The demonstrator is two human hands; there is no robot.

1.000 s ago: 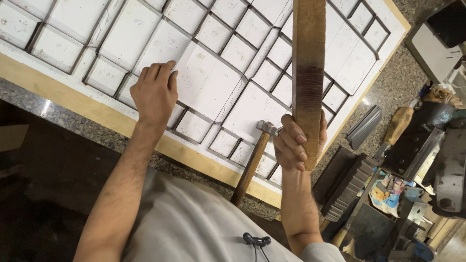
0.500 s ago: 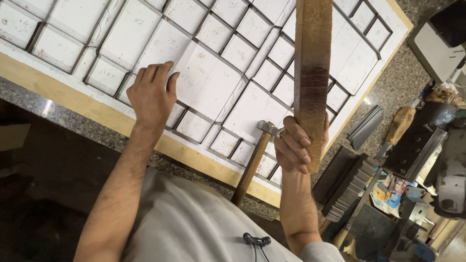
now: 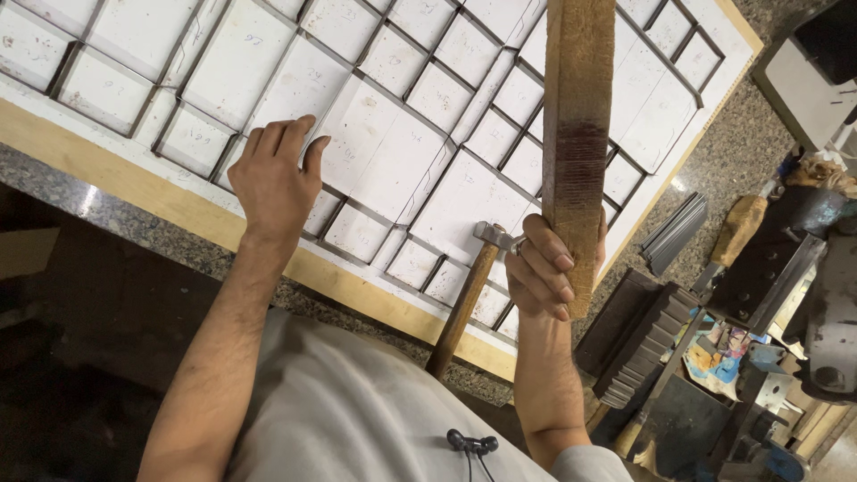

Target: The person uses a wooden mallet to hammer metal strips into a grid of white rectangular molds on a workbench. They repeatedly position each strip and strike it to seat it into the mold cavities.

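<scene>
A large white board (image 3: 393, 170) crossed by dark metal strips that form many box-shaped cells lies on a granite bench. My left hand (image 3: 272, 178) rests flat on it near the front edge, fingers together, pressing on the strips. My right hand (image 3: 546, 268) grips a long wooden bar (image 3: 578, 134) held upright over the board. A hammer (image 3: 464, 299) with a wooden handle and steel head lies on the board's front edge, just left of my right hand, its handle hanging over the edge toward me.
The board's bare wooden border (image 3: 161, 201) runs along the granite bench edge (image 3: 107, 210). To the right lie a bundle of dark metal strips (image 3: 674, 232), stacked dark blocks (image 3: 643, 335), a wooden-handled tool (image 3: 736, 228) and a heavy machine (image 3: 826, 303).
Nothing has clearly moved; both hands, the bar and the hammer hold nearly the same places.
</scene>
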